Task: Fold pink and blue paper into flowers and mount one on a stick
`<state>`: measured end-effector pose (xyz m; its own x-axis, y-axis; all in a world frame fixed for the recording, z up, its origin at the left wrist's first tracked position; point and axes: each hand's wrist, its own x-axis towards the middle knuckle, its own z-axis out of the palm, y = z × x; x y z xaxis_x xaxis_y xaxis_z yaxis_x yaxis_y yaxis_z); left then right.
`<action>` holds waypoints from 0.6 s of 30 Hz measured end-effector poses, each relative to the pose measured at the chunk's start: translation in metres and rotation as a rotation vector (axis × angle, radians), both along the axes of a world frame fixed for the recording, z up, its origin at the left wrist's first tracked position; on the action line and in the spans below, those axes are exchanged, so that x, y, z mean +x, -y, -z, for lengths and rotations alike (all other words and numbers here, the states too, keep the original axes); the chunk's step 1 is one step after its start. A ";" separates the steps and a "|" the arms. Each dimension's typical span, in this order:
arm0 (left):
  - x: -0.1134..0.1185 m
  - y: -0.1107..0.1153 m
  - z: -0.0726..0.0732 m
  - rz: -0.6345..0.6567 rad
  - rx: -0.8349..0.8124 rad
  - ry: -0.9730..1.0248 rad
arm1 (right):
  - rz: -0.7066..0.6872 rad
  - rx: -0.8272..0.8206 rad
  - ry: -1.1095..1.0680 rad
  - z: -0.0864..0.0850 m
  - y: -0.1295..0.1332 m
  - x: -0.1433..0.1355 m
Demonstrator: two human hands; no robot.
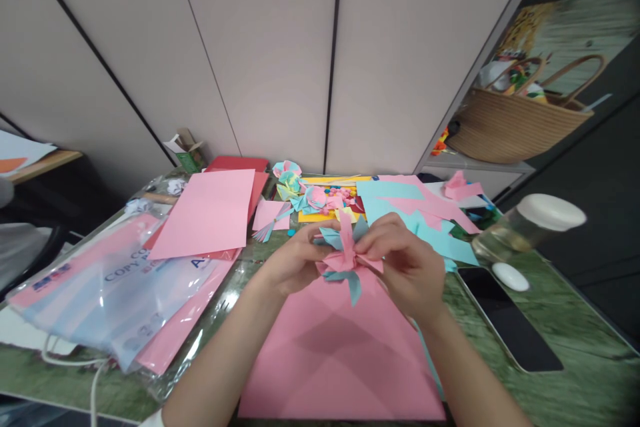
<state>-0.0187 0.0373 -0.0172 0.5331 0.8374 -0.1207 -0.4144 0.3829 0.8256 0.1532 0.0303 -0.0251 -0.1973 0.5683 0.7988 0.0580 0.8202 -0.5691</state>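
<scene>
Both hands close on a paper flower (345,255) with pink and light-blue petals, held above a large pink sheet (340,360). My left hand (300,257) grips the flower's left side, fingers partly hidden behind the petals. On the other side, my right hand (407,260) pinches a pink petal between thumb and fingers. Beyond the hands, finished-looking crumpled paper flowers (289,183) and a yellow tray (313,216) with small coloured balls (343,195) lie near the partition. A fringed paper strip (273,223) rests on a small pink piece.
Pink sheets (210,213) and a plastic copy-paper bag (130,280) cover the left side. Cut blue paper (390,195) lies at the back right. A phone (510,320), a white oval object (511,277) and a lidded jar (525,227) stand or lie at right. A woven basket (520,123) sits beyond.
</scene>
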 end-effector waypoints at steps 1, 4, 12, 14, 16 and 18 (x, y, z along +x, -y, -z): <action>0.000 0.000 -0.001 -0.009 -0.005 0.006 | -0.014 -0.005 0.010 0.000 0.000 0.000; 0.001 0.001 -0.003 -0.014 -0.010 0.001 | -0.006 0.008 0.017 0.000 0.001 0.000; -0.002 0.000 0.001 -0.013 -0.011 -0.033 | 0.031 0.117 0.020 0.001 0.003 -0.001; -0.003 0.000 0.001 -0.016 0.028 -0.027 | 0.055 0.135 -0.002 0.002 0.002 -0.001; -0.003 0.000 0.000 -0.011 0.062 -0.016 | 0.056 0.127 -0.027 0.002 0.001 -0.001; -0.004 0.000 -0.001 0.004 0.092 -0.018 | 0.035 0.094 -0.029 0.002 0.000 -0.001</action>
<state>-0.0225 0.0377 -0.0159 0.5344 0.8436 -0.0529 -0.3978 0.3063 0.8649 0.1526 0.0302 -0.0274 -0.1547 0.4966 0.8541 0.0723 0.8679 -0.4915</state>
